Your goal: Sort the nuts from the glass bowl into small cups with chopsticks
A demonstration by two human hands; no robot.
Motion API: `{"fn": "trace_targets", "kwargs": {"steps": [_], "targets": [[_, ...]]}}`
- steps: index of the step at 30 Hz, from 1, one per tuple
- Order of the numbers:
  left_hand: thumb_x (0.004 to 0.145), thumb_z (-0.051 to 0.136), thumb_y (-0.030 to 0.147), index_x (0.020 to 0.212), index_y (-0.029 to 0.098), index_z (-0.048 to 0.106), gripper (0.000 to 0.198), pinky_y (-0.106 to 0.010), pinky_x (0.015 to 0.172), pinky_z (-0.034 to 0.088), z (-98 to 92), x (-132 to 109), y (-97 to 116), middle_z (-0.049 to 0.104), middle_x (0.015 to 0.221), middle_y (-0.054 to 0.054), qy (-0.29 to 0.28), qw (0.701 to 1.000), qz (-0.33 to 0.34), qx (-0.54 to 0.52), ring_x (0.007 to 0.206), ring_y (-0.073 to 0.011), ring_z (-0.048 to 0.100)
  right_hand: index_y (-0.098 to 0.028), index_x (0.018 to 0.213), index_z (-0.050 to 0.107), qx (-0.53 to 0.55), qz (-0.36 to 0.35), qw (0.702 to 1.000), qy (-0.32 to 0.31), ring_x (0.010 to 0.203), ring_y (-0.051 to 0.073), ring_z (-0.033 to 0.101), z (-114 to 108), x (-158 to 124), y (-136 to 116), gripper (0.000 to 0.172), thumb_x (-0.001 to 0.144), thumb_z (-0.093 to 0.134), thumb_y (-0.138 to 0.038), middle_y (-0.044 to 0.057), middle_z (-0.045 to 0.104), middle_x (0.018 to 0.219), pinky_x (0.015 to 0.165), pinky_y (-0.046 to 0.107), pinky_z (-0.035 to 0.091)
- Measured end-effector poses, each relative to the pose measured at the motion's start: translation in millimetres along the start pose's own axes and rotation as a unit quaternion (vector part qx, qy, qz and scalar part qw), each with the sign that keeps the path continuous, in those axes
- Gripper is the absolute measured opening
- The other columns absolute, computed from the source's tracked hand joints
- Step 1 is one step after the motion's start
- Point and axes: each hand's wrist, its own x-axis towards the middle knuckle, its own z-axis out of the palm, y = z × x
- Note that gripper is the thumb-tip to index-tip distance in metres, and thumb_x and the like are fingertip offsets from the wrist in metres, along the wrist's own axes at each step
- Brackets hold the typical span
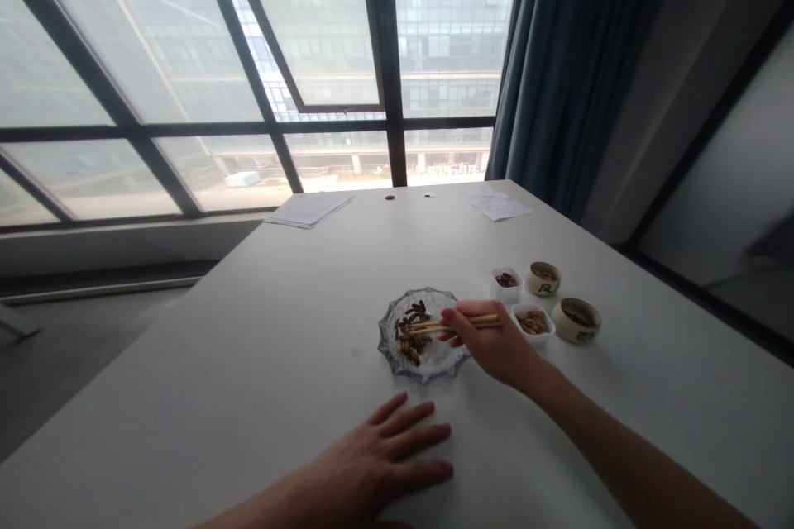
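Observation:
My right hand (490, 340) is closed around a pair of wooden chopsticks (487, 321), whose tips reach left into a scalloped clear glass plate (424, 377). Small dark brown, elongated pieces (417, 314) lie on the plate's left half, and the tips are among them. Whether a piece is pinched between the tips is too small to tell. Flat on the table, nearer to me than the plate, rests my left hand (378, 459), fingers spread and holding nothing.
Right of the plate stand a white tub (506, 292) of dark pieces, a white tub (533, 334) of lighter brown pieces, and two cream ceramic bowls (543, 288) with dark markings. Papers (308, 211) lie at the white table's (279, 364) far left, more sheets (496, 204) at far right.

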Motion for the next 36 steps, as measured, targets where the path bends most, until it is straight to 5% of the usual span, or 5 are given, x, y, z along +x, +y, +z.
{"fn": "trace_targets", "kwargs": {"steps": [6, 11, 19, 24, 36], "targets": [[0.098, 0.069, 0.045, 0.161, 0.035, 0.044, 0.069, -0.062, 0.129, 0.004, 0.6, -0.6, -1.0, 0.030, 0.173, -0.002, 0.002, 1.000, 0.005, -0.007, 0.160, -0.0389, 0.020, -0.015, 0.080, 0.077, 0.028, 0.023, 0.996, 0.080, 0.072, 0.026, 0.080, -12.3, 1.7, -17.8, 0.057, 0.090, 0.068, -0.070, 0.011, 0.081, 0.078, 0.068, 0.034, 0.067], [0.096, 0.071, 0.042, 0.161, 0.036, 0.044, 0.070, -0.059, 0.129, 0.003, 0.1, -1.4, -0.6, 0.031, 0.173, -0.002, 0.016, 1.000, 0.010, -0.012, 0.160, -0.0383, 0.022, -0.014, 0.086, 0.080, 0.002, 0.018, 0.981, 0.194, 0.071, 0.026, 0.081, -58.2, -4.7, -55.5, 0.053, 0.085, 0.077, -0.067, 0.013, 0.082, 0.083, 0.066, 0.033, 0.069], [0.096, 0.072, 0.040, 0.161, 0.035, 0.045, 0.070, -0.059, 0.130, 0.004, 0.1, -0.9, 0.3, 0.030, 0.173, -0.002, 0.008, 1.000, 0.003, 0.003, 0.160, -0.0372, 0.022, -0.012, 0.086, 0.080, -0.106, 0.085, 0.920, 0.368, 0.063, 0.022, 0.080, -126.4, -42.8, -109.8, 0.021, 0.094, 0.076, -0.031, 0.013, 0.082, 0.080, 0.055, 0.021, 0.065], [0.099, 0.068, 0.046, 0.161, 0.035, 0.045, 0.066, -0.060, 0.129, 0.005, -1.6, -0.5, 0.6, 0.030, 0.173, -0.002, -0.001, 1.000, -0.003, 0.001, 0.160, -0.0377, 0.022, -0.016, 0.074, 0.080, -0.176, 0.160, 0.911, 0.336, 0.055, 0.024, 0.078, -143.2, -57.0, -115.0, 0.019, 0.091, 0.079, -0.027, 0.011, 0.078, 0.065, 0.047, 0.022, 0.062], [0.096, 0.073, 0.039, 0.161, 0.036, 0.044, 0.071, -0.059, 0.129, 0.002, -0.2, -0.9, -0.6, 0.029, 0.173, -0.002, 0.011, 1.000, 0.006, -0.019, 0.160, -0.0382, 0.021, -0.016, 0.077, 0.083, -0.182, 0.142, 0.939, 0.253, 0.063, 0.030, 0.080, -152.6, -55.2, -89.1, 0.028, 0.082, 0.086, -0.044, 0.016, 0.081, 0.077, 0.053, 0.027, 0.066]]}}
